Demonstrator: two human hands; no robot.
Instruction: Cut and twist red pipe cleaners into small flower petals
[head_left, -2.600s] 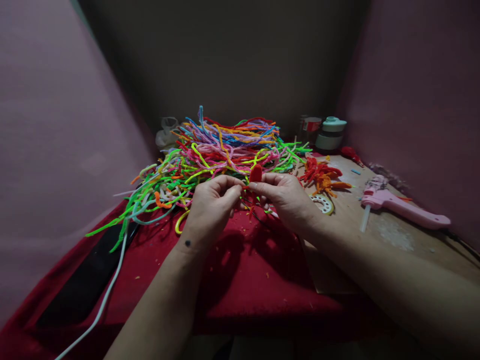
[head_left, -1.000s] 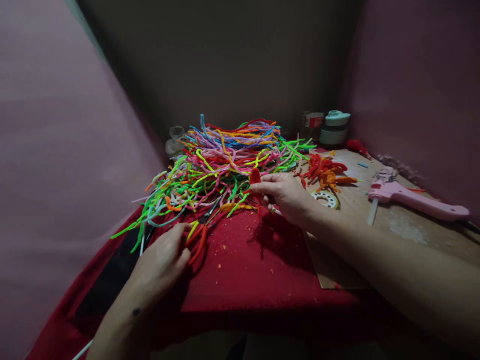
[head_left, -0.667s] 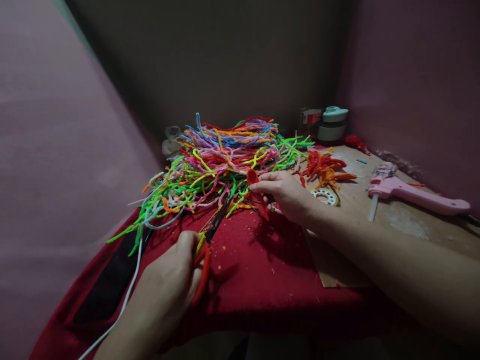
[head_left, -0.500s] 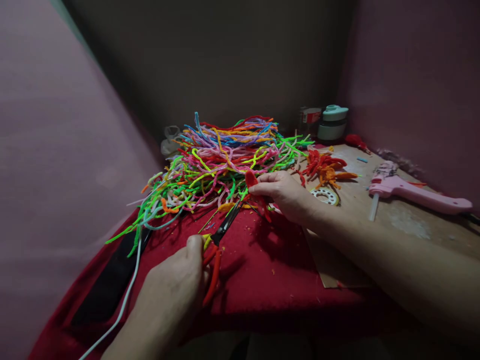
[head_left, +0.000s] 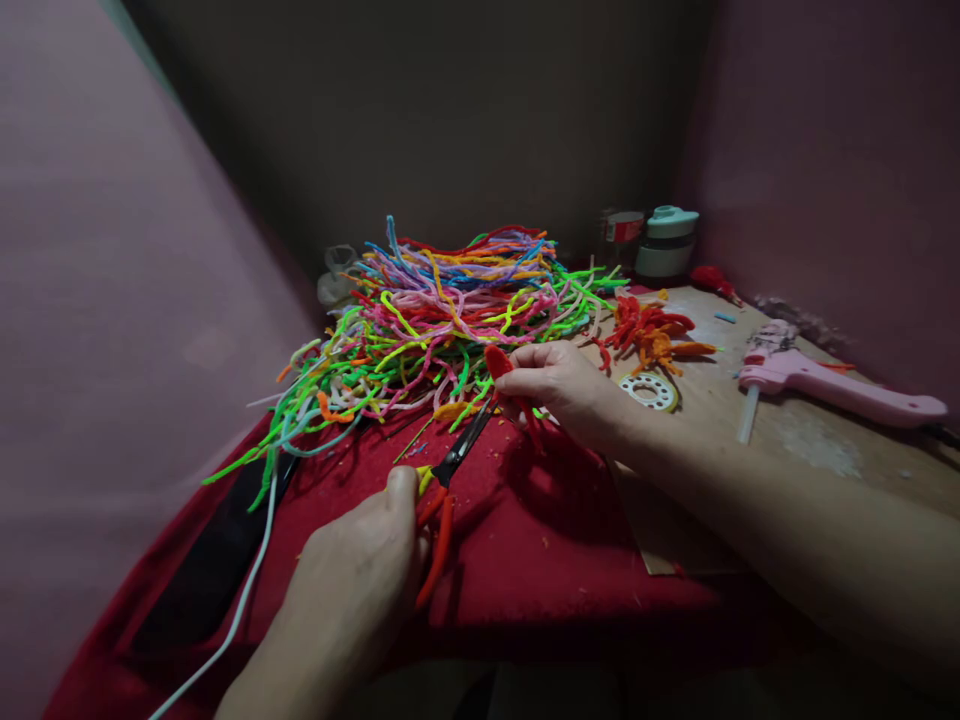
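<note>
My left hand [head_left: 352, 590] is closed on the red and yellow handles of a pair of scissors [head_left: 450, 480]. Their dark blades point up and right and reach the red pipe-cleaner piece [head_left: 496, 362] from below. My right hand [head_left: 559, 385] pinches that looped red piece above the red cloth [head_left: 525, 560]. Behind both hands lies a big heap of coloured pipe cleaners [head_left: 442, 310].
A pink glue gun [head_left: 825, 385] lies on the wooden table at the right. Red and orange bent pieces [head_left: 649, 335] and a white ring [head_left: 649, 390] sit beside my right hand. Jars [head_left: 664, 245] stand at the back. A white cable [head_left: 240, 600] crosses the cloth at left.
My left hand let go of the red piece, reached down left, picked up the scissors and brought their blades up to the piece. My right hand kept holding it.
</note>
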